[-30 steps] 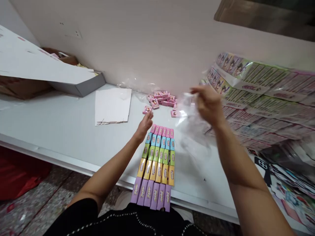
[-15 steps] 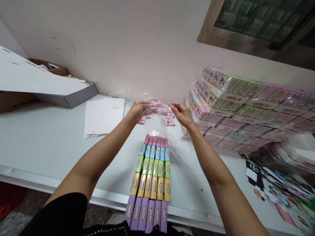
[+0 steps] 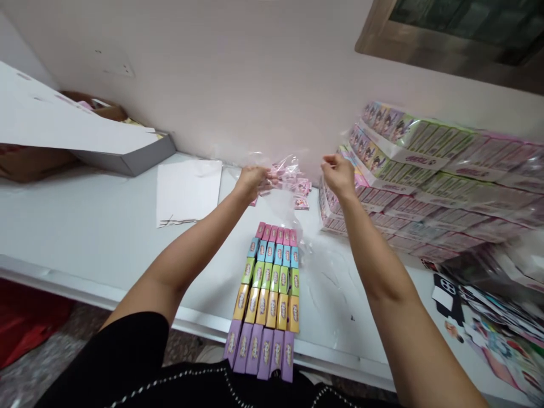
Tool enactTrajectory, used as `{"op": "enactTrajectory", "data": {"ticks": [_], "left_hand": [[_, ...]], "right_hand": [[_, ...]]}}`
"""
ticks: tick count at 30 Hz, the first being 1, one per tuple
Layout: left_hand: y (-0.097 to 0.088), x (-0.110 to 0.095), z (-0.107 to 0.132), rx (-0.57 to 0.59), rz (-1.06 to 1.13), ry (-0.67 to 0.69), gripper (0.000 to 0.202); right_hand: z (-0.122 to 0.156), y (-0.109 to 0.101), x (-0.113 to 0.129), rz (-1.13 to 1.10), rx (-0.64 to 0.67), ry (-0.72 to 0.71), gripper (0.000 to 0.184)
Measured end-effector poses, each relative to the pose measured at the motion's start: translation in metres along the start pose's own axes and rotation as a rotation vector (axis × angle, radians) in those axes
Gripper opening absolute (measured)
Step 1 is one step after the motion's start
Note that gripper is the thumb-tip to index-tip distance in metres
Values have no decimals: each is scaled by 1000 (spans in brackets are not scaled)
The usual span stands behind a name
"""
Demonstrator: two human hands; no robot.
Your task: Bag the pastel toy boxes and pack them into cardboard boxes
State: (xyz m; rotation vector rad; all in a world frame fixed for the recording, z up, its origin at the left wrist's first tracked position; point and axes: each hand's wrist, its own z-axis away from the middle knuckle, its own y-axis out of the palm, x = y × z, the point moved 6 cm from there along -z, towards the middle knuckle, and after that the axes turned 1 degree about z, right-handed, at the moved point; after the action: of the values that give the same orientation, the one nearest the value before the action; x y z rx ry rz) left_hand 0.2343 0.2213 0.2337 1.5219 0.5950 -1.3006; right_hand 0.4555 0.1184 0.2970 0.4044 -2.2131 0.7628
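Observation:
My left hand (image 3: 251,182) and my right hand (image 3: 339,175) are raised over the far side of the white table, pinching a clear plastic bag (image 3: 283,207) whose thin film hangs down between them. Below it lies a block of small boxes (image 3: 266,294) in neat colour rows of pink, blue, green, yellow and purple. The film drapes over the block's far corner. Just beyond my left hand is a heap of small pink boxes (image 3: 293,184), partly hidden by the film, and one pink box (image 3: 301,203) lies apart from it.
Shrink-wrapped stacks of boxes (image 3: 425,175) rise at the right. A white card sheet (image 3: 187,190) lies on the table (image 3: 97,255), with a grey tray (image 3: 131,161) and cardboard box (image 3: 29,164) at the left. Printed sheets (image 3: 488,323) lie lower right. A red bag (image 3: 29,331) sits on the floor.
My left hand has moved up from the box rows to the bag, and both hands now hold it. The bag has risen over the heap, and the hands have drawn slightly apart since half a second ago.

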Motion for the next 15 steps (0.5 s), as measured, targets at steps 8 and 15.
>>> {"op": "enactTrajectory", "data": {"ticks": [8,15], "left_hand": [[17,20,22,21,191,41,20],[-8,3,28,-30,219,125,13]], "right_hand": [[77,75,33,-193,568,290,62],[66,63,-8,-275,461,415,39]]}}
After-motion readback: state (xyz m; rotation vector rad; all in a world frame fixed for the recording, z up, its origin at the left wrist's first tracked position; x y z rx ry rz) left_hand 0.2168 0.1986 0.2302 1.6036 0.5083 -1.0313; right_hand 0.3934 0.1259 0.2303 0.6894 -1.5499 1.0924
